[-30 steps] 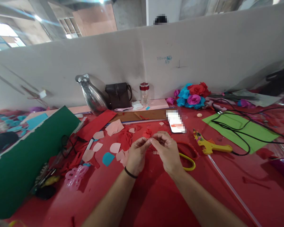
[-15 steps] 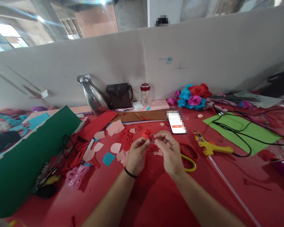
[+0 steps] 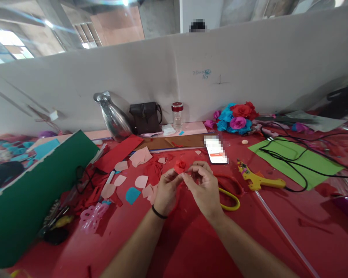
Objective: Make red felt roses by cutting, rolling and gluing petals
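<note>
Currently, the left grip [image 3: 166, 189] pinches a small red flower [image 3: 180, 166] between thumb and fingers at its lower edge, so that the bloom sits right at the fingertips, facing up. The right grip [image 3: 204, 187] meets it there from the right, its thumb reaching to the flower's base and its fingers curled; whether it holds anything of its own I cannot tell. A dark band [image 3: 159, 212] circles the wrist behind the left grip. Just left of that grip, red scraps [image 3: 154, 172] lie on the red surface [image 3: 188, 243], with pink pieces [image 3: 141, 181] scattered beyond them and a blue piece [image 3: 132, 195] among these. Well to the left stands a green panel [image 3: 46, 189]. Close on the right of the right grip, scissors [image 3: 238, 201] show their handles, partly hidden by the hand. Farther right lie a yellow glue gun [image 3: 256, 180], a clear rod [image 3: 287, 233] slanting down from it, and a green sheet [image 3: 314, 177] crossed by black cords. Ahead of the right grip rests a phone [image 3: 216, 150], and beyond it a bunch of paper flowers [image 3: 237, 117]. Farther ahead of the left grip, a bottle [image 3: 178, 119], a dark bag [image 3: 145, 119] and a metal jug [image 3: 116, 119] stand by the wall [image 3: 150, 69].
</note>
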Demonstrator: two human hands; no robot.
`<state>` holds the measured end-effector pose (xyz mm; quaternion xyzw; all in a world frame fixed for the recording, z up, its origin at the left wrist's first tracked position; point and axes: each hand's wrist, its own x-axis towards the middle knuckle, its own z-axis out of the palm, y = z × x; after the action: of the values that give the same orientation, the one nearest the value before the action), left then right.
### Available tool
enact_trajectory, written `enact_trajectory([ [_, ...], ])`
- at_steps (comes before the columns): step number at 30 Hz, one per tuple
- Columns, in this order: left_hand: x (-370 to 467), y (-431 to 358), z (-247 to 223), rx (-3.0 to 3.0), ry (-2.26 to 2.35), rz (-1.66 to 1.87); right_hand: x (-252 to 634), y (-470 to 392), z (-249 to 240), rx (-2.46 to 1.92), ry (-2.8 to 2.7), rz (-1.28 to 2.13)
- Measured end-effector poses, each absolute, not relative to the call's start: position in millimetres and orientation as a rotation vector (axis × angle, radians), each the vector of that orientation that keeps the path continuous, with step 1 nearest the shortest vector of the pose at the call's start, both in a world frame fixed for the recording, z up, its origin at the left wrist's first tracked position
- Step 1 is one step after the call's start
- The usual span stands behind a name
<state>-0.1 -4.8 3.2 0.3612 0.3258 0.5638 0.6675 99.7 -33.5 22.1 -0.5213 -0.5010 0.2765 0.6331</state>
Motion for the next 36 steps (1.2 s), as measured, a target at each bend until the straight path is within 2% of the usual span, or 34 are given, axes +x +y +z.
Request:
enact_trajectory([
  [12, -4, -2, 4, 0.868, 0.706, 1.297, 99, -35, 22, -1.078, -1.167, 0.715],
  [20, -4, 0, 2, 0.872, 0.741, 1.379, 100, -34, 20, -1.082, -0.926, 0.924],
  [36, -14, 2, 12, 0.986, 0.808, 1.470, 104, -24, 15, -1.098, -0.735, 0.997],
])
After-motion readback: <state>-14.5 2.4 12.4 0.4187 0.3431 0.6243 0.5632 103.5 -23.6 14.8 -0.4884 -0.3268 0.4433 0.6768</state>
